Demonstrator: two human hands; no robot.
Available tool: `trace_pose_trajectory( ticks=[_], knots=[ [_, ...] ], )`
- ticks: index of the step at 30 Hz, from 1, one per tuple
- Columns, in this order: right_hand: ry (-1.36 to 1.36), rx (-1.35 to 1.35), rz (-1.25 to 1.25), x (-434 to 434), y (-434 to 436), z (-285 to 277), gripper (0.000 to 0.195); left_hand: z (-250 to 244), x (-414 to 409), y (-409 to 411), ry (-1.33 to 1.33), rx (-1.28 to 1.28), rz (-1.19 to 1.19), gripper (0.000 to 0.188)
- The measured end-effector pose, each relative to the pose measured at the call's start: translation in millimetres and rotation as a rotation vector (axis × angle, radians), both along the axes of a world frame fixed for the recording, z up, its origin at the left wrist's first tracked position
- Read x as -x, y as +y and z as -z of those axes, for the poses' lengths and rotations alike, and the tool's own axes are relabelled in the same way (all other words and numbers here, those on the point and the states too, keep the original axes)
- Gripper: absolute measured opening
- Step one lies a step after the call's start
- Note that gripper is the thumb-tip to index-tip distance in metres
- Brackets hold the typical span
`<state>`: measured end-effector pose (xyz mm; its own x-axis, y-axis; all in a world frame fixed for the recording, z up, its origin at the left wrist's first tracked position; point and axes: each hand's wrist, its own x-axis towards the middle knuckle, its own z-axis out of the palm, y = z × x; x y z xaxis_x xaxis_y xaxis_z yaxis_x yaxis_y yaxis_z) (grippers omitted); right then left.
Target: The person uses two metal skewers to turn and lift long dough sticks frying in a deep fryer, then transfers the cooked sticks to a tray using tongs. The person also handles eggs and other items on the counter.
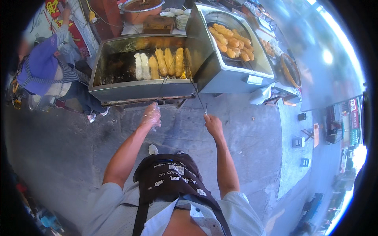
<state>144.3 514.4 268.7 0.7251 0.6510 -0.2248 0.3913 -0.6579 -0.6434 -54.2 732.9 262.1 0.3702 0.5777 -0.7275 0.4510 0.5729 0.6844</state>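
Note:
My left hand (151, 116), in a clear plastic glove, grips the looped end of a thin metal rod (161, 88) that reaches to the fryer's front rim. My bare right hand (213, 125) is closed on the end of another long thin metal tool (200, 98), which slants up to the fryer's right front corner. Before me is a rectangular metal deep fryer (141, 87) with dark oil. Two pale dough sticks (142, 66) float beside several golden fried dough sticks (169, 62). The tools' far tips are hard to make out against the fryer.
Right of the fryer stands a raised metal bin (233, 76) with a heap of fried dough sticks (231, 41). Behind are stacked plates (181, 22), a wooden box (158, 24) and a large basin (141, 11). A person in purple (41, 67) is at the left. Stools (298, 142) stand far right.

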Motion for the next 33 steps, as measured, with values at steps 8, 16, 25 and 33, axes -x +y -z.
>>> trace_pose_trajectory(
  ticks=[8, 16, 25, 33],
  knots=[
    [-0.091, 0.003, -0.008, 12.6, -20.0, -7.3, 0.033, -15.2, -3.1, -1.3, 0.087, -0.103, 0.123, 0.023],
    [-0.162, -0.161, -0.056, 20.1, -18.7, -13.0, 0.026, -34.5, -9.4, -0.3, -0.494, 0.356, -0.183, 0.014],
    [-0.172, -0.302, -0.089, 9.8, -12.4, 12.4, 0.024, -34.2, 0.5, -2.9, -0.571, 0.363, -0.131, 0.018],
    [0.941, -0.601, 0.215, -6.5, -7.3, -18.5, 0.032, -44.0, 42.6, 8.9, -0.39, 0.082, -0.112, 0.025]
  ],
)
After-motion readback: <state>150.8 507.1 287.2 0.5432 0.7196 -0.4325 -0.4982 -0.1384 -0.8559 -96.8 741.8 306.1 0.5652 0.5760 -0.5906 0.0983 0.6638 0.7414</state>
